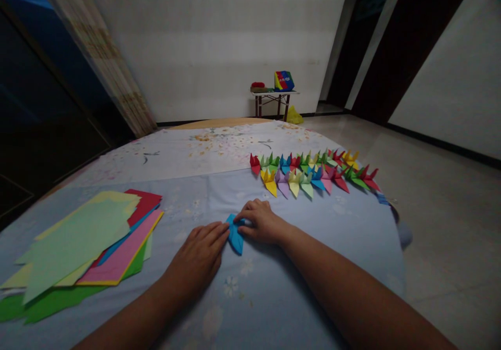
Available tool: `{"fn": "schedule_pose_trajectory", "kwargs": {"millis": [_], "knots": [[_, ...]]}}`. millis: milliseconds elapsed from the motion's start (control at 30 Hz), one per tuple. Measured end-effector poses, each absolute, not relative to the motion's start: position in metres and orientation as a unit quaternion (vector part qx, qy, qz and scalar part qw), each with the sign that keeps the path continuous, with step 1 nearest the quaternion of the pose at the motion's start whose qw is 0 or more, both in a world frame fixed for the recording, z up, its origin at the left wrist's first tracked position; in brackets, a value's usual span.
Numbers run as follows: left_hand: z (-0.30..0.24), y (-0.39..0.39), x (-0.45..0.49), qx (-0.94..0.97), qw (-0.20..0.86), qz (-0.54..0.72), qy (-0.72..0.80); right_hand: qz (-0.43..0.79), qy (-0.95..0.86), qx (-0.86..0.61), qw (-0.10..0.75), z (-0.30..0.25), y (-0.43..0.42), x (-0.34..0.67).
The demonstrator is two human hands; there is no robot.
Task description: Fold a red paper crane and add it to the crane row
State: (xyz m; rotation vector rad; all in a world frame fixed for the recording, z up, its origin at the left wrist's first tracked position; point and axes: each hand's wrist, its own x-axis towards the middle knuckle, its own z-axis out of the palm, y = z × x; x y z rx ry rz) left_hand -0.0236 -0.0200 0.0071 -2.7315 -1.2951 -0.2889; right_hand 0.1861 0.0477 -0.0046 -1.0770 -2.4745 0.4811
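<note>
A partly folded blue paper piece (236, 238) lies on the light blue flowered cloth (274, 287) in front of me. My left hand (199, 253) rests flat on the cloth, its fingertips pressing the blue paper's left edge. My right hand (260, 222) is curled over the paper's upper right part, pinching it with fingers closed. Both forearms reach in from the bottom of the view.
A fanned stack of coloured paper sheets (82, 245) lies at the left. Two rows of several finished folded paper cranes (313, 172) stand beyond my right hand. A small table (274, 99) with a coloured bag stands by the far wall. Tiled floor lies to the right.
</note>
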Motion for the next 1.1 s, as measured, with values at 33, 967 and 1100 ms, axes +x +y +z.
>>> {"fn": "schedule_pose_trajectory", "kwargs": {"millis": [33,967,1100], "knots": [[0.008,-0.023,-0.023,-0.897,0.055,-0.088,-0.429,0.171,-0.885,-0.386,0.198,-0.005,0.048,0.186],[0.012,-0.018,-0.028,-0.902,-0.005,-0.093,-0.422,0.173,-0.889,-0.381,0.185,0.004,0.047,0.194],[0.010,-0.022,-0.024,-0.897,0.020,-0.065,-0.437,0.176,-0.888,-0.378,0.192,0.002,0.047,0.195]]}}
